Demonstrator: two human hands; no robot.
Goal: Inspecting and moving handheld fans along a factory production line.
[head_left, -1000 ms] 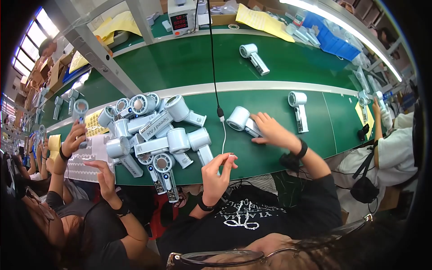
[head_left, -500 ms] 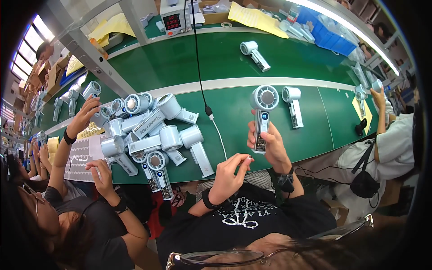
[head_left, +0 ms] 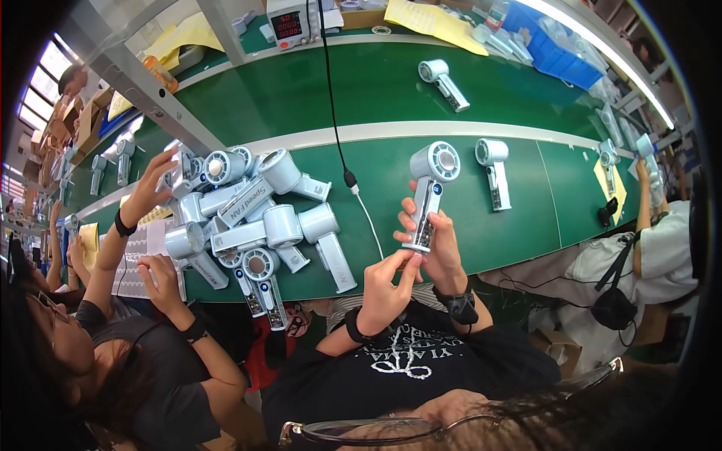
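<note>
My right hand [head_left: 440, 248] is wrapped round the handle of a pale blue handheld fan [head_left: 426, 199]. The fan stands upright, leaning slightly right, with its round grille on top. A small lit display and bare inner parts show along the handle. At the handle's lower end, my left hand [head_left: 387, 289] is closed in a pinch on the end of a white cable [head_left: 366, 225]. The plug itself is mostly hidden by the fingertips, so whether it sits in the fan I cannot tell. Another fan [head_left: 493, 173] lies to the right of my hands.
A heap of pale blue fans [head_left: 256, 218] lies to my left, where a co-worker's hand [head_left: 154, 184] touches it. One fan [head_left: 444, 85] lies on the far green strip. A power supply [head_left: 289, 24] and a blue bin [head_left: 553, 46] stand at the back.
My left hand has moved up and right to the lower end of the fan. The fan has tilted to the right. The co-worker's upper hand has moved onto the heap with a fan.
</note>
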